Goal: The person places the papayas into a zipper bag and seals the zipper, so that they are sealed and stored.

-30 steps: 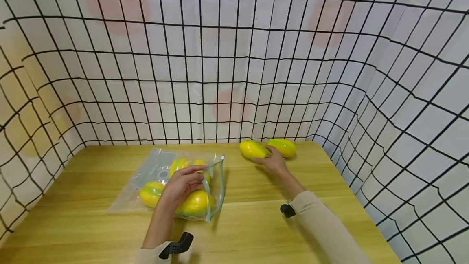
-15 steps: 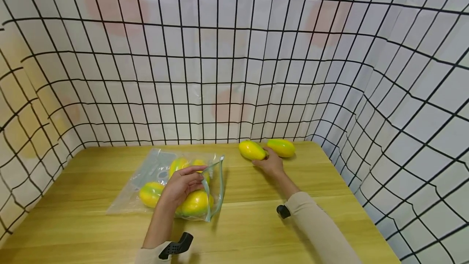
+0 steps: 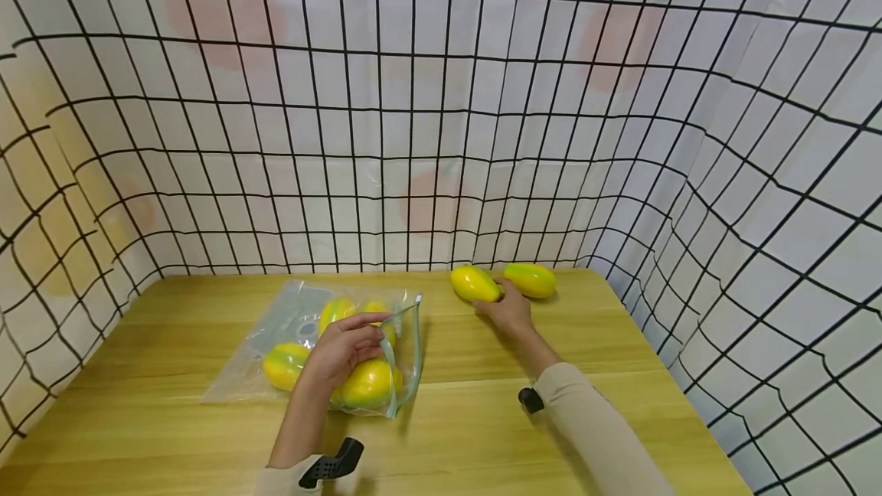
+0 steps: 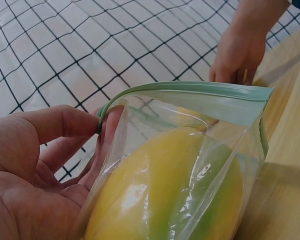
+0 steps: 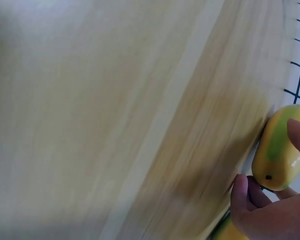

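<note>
Your left hand (image 3: 342,354), left of the middle of the frame, pinches the pale green plastic edge (image 4: 190,88) of a clear plastic zip bag (image 3: 265,331). Fat, shiny yellow-and-green fruits (image 3: 372,383) sit in the bag. Your right hand (image 3: 511,311), right of the middle, curls its fingers and thumb around the near end of a long, smooth yellow fruit (image 3: 474,283). A round-ended yellow-green fruit (image 3: 530,279) lies just right of it. The light wooden counter (image 3: 468,442) fills the bottom, with black square netting (image 3: 411,56) up behind.
</note>
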Available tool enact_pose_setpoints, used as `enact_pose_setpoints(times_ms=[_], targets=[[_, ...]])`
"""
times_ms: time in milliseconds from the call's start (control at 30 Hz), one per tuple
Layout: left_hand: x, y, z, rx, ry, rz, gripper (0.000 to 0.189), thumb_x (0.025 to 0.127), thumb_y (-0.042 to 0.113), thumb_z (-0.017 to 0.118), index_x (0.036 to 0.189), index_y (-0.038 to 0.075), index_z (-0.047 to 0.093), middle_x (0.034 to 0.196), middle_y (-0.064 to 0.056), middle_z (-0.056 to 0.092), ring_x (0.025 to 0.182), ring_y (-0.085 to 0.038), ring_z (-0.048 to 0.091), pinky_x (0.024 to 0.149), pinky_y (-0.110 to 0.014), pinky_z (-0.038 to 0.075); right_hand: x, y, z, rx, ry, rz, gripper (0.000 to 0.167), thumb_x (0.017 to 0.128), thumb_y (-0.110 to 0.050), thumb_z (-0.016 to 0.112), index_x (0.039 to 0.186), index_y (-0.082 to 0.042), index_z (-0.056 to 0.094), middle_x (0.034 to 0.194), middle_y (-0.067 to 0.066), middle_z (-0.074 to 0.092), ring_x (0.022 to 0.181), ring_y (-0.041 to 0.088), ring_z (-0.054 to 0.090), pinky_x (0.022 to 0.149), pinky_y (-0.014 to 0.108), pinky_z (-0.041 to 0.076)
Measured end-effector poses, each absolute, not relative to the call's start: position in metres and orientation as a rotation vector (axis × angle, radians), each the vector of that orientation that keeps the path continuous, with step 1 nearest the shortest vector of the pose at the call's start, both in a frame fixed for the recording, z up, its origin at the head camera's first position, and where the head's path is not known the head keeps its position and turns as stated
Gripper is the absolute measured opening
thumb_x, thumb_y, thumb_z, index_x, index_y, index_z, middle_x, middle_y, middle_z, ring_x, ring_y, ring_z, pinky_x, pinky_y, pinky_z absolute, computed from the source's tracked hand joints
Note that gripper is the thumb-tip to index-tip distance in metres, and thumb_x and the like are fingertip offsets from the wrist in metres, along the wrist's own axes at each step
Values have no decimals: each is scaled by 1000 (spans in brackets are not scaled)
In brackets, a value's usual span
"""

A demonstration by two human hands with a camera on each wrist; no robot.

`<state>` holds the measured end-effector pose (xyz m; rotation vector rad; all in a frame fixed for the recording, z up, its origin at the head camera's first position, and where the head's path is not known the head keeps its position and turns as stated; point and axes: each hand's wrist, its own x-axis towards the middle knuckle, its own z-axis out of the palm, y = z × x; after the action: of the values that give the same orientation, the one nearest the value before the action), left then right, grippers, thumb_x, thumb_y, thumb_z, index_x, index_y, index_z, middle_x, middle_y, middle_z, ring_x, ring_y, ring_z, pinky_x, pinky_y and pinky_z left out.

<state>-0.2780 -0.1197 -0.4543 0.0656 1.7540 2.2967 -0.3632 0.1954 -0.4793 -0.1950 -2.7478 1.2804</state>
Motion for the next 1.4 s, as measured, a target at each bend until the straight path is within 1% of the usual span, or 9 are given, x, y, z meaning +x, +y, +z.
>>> enact_pose_setpoints(times_ms=[367,600,733,1000,1233,1333,1400], targets=[[-278,-120,-456,103,1724,2292,40,96,-3,60,135,-11,58,85,0,65,73,-10,64,75,-25,62,-362,194,-479,-230,-2721,1284,70,88,-27,78,146,-2,48,147,21,52,137,41,46,118,57,33],[-277,-121,-457,99,1711,2301,40,95,-3,61,134,-11,59,85,0,66,74,-10,64,76,-25,62,-359,196,-482,-269,-2708,1275,72,88,-31,78,149,-6,48,150,18,50,140,40,42,120,57,30],[-277,-121,-457,96,1702,2305,40,96,-3,61,134,-10,59,85,0,67,74,-10,64,76,-25,62,-357,198,-479,-271,-2702,1266,72,88,-32,79,148,-7,49,150,18,51,138,40,43,119,58,31],[-278,-121,-456,99,1711,2301,39,96,-3,60,134,-10,59,88,0,66,75,-10,64,77,-25,62,-353,206,-470,-218,-2706,1241,72,85,-33,81,145,-6,52,146,19,54,133,40,47,115,56,35],[-277,-121,-455,93,1709,2298,39,96,-2,61,134,-9,59,92,-2,67,75,-10,65,78,-26,62,-348,210,-463,-168,-2750,1229,75,84,-36,83,146,-8,51,144,17,56,129,36,52,112,54,41],[-277,-120,-455,97,1711,2298,38,97,-2,60,134,-9,60,89,-1,67,75,-9,65,77,-26,62,-344,209,-457,-125,-2774,1202,77,85,-35,82,148,-6,49,145,18,56,128,35,54,109,53,44],[-277,-120,-455,99,1713,2296,37,97,-2,59,133,-9,61,88,-1,67,74,-9,65,77,-25,62,-340,208,-452,-99,-2787,1188,77,85,-35,82,148,-6,49,144,18,57,126,35,56,106,51,48]])
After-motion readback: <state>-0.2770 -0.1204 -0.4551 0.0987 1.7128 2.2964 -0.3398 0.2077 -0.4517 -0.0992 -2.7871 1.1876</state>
